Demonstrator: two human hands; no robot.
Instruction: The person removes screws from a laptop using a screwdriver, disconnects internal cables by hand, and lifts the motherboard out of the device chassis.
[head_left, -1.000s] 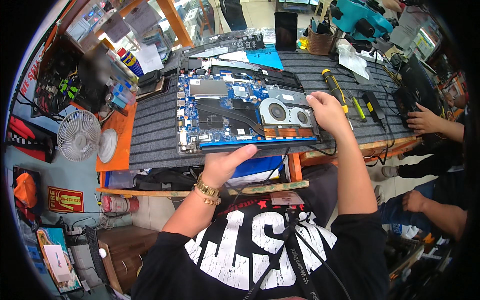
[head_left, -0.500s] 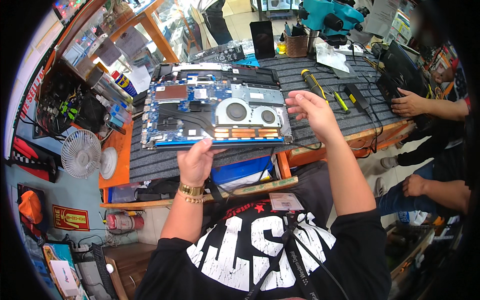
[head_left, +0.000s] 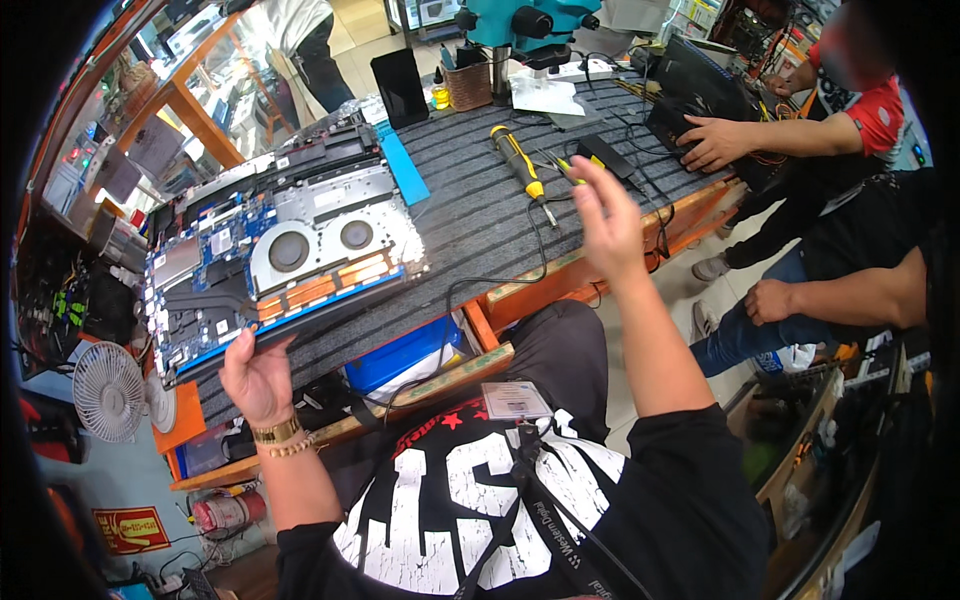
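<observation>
left hand (head_left: 258,382) grips the near edge of the laptop (head_left: 330,203) just ahead, seemingly for steadiness; right hand (head_left: 610,225) hovers loosely open, screwdriver (head_left: 516,160) to its left, within easy reach.

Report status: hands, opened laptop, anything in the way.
Left hand grips opened laptop at near edge; right hand open, off it. Fans, copper heat pipes exposed. Yellow-and-black screwdriver on striped mat, between laptop and right hand.
</observation>
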